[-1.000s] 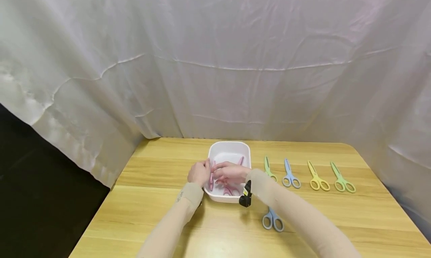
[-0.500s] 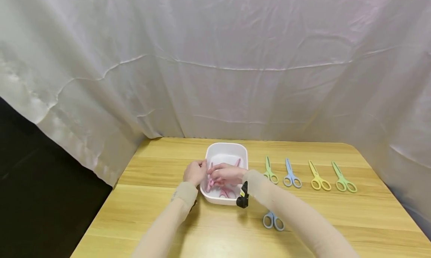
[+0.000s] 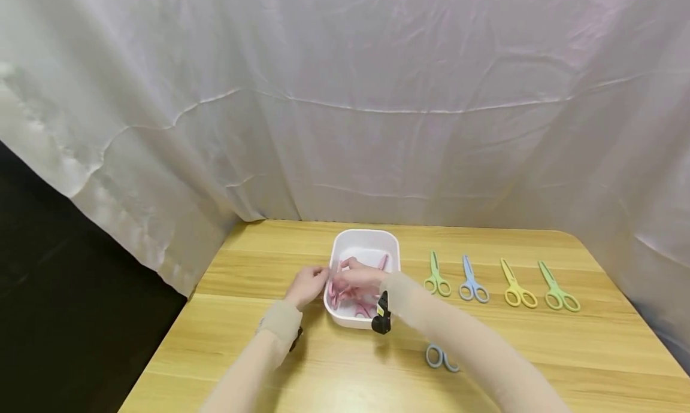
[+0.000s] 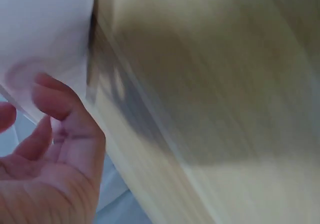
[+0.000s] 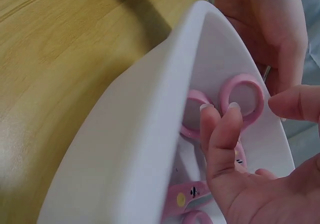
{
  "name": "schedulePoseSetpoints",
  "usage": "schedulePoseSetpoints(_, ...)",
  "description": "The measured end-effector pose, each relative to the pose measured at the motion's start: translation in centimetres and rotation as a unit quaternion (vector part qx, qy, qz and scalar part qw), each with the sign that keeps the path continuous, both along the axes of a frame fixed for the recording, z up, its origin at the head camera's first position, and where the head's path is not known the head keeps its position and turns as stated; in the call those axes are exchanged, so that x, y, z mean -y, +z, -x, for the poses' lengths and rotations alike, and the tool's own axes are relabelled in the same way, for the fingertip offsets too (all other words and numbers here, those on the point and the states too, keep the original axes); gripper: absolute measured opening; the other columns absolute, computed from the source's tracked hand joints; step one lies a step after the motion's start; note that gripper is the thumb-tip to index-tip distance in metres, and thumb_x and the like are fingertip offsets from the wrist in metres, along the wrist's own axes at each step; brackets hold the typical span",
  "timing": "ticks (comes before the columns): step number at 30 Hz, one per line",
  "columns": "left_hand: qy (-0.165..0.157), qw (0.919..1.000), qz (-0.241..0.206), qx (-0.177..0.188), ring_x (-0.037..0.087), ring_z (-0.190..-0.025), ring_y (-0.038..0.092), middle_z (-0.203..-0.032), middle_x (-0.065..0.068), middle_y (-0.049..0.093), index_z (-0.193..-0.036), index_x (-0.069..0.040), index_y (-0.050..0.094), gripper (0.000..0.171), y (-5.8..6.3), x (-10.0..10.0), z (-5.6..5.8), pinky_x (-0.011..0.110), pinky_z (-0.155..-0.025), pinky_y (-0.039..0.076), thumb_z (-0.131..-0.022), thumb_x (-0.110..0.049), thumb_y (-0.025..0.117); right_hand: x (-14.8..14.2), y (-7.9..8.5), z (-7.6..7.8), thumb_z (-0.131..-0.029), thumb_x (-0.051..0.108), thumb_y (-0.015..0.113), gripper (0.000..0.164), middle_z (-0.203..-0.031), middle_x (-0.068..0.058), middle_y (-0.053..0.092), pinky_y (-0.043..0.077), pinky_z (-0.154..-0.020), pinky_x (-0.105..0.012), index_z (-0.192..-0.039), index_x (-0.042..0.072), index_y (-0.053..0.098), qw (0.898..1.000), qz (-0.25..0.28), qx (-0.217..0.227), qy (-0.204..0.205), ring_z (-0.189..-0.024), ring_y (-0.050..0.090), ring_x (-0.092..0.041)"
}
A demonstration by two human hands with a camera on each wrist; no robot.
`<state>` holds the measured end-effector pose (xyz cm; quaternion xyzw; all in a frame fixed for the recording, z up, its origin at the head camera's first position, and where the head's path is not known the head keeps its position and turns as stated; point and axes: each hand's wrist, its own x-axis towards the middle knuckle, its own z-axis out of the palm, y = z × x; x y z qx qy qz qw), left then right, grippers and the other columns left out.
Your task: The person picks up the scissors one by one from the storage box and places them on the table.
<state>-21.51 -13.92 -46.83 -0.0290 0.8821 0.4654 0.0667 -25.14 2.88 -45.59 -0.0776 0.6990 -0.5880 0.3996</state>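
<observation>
Curtain (image 3: 377, 137): behind table (image 3: 215, 347).
Bin (image 3: 350, 324): holds pink scissors.
Right hand (image 3: 362, 278): nearer; fingers spread from thumb, nothing pinched.
Left hand (image 3: 306, 286): outside, loosely curved.
Wall-side scissors (image 5: 259, 100): lengthwise, loops personward, at right fingertips.

Head view, 5 o'clock: blue scissors (image 3: 442, 359), blades hidden behind right forearm (image 3: 463, 332). Right-wrist view, 6 o'clock: pink scissors (image 5: 184, 199) cut off.

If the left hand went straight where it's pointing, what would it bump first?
Probably the white box: the left hand points at its side, close to the rim. I can't tell if they touch already.
</observation>
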Motion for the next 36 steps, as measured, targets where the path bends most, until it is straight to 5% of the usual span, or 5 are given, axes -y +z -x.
schedulePoseSetpoints(3,-0.021,0.9979,-0.059,0.019,0.015,-0.082,0.067,-0.105,0.017,0.073,-0.132,0.005,0.061,0.044,0.0,0.0,-0.3,0.032,-0.073,0.060,-0.102,-0.024,0.047,0.4,0.1,-0.1,-0.093,0.009,0.057,0.065,-0.090,-0.009,0.062,0.054,-0.070,-0.019,-0.145,0.007,0.018,1.000,-0.004,0.006,-0.005,-0.073,0.060,-0.014)
schedulePoseSetpoints(8,-0.020,0.9924,-0.117,0.033,0.009,-0.055,0.045,-0.071,0.001,0.057,-0.135,0.004,0.058,0.041,-0.2,0.3,-0.4,0.022,-0.051,0.039,-0.102,-0.019,0.049,0.8,0.1,0.0,-0.095,0.013,0.057,0.048,-0.085,-0.007,0.062,0.052,-0.067,-0.018,-0.133,0.009,0.030,1.000,-0.018,-0.001,-0.008,-0.069,0.058,-0.013)
schedulePoseSetpoints(17,-0.002,0.9785,-0.189,0.081,0.007,-0.061,0.051,-0.080,0.001,0.063,-0.142,-0.002,0.054,0.046,-0.6,0.7,-0.5,0.018,-0.053,0.042,-0.100,-0.022,0.056,0.7,-0.6,0.2,-0.096,0.009,0.054,0.019,-0.081,-0.007,0.067,0.050,-0.062,-0.017,-0.112,0.007,0.043,1.000,0.004,-0.012,0.004,-0.065,0.061,-0.012)
schedulePoseSetpoints(28,0.006,0.9482,-0.291,0.128,0.003,-0.061,0.050,-0.078,-0.002,0.060,-0.141,0.008,0.044,0.045,-0.9,0.9,-0.5,0.012,-0.052,0.043,-0.103,-0.014,0.050,0.4,-1.1,0.3,-0.093,0.013,0.057,0.021,-0.086,-0.003,0.065,0.050,-0.070,-0.019,-0.112,0.004,0.061,1.000,-0.006,0.003,0.011,-0.072,0.058,-0.010)
schedulePoseSetpoints(36,0.015,0.9377,-0.312,0.152,0.002,-0.060,0.048,-0.080,-0.003,0.057,-0.130,0.003,0.049,0.033,-0.6,0.9,-0.6,0.012,-0.053,0.043,-0.105,-0.018,0.044,0.2,-1.2,0.0,-0.096,0.015,0.054,0.024,-0.089,-0.006,0.066,0.051,-0.072,-0.021,-0.113,0.002,0.064,1.000,-0.002,0.021,0.007,-0.075,0.058,-0.012)
